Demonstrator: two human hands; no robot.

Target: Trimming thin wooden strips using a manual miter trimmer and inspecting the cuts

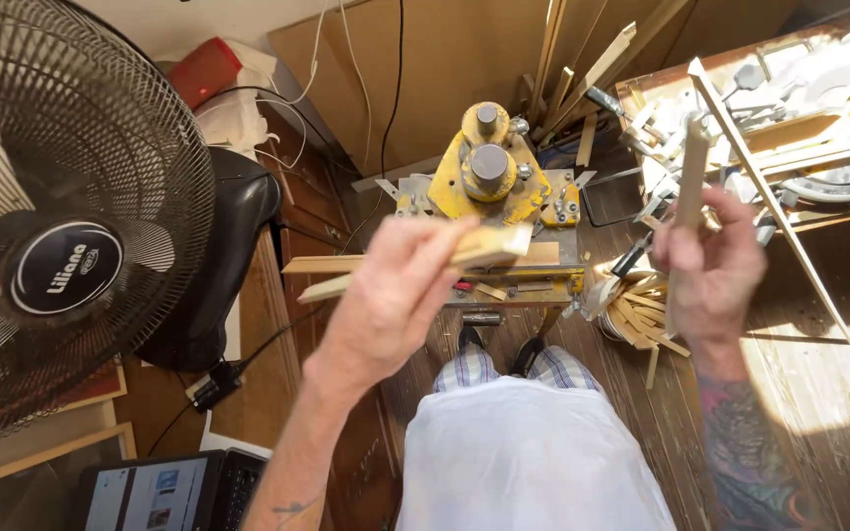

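My left hand is raised in front of me with its fingers closed around a short wooden strip, held nearly level so its cut far end points right, toward the yellow machine straight ahead; the strip is blurred, so I cannot tell just how the thumb sits on it. My right hand is up on the right, fingers wrapped around a second wooden strip, which stands almost upright with its top end well above my knuckles, apart from the first piece. I judge that keeping the two apart like this lets me look at each one. The machine sits on a low stand far beyond my knees, with longer lengths of moulding lying across its front. A bucket of offcuts stands just right of it on the plank floor. A big black fan fills the left, and a laptop lies near left
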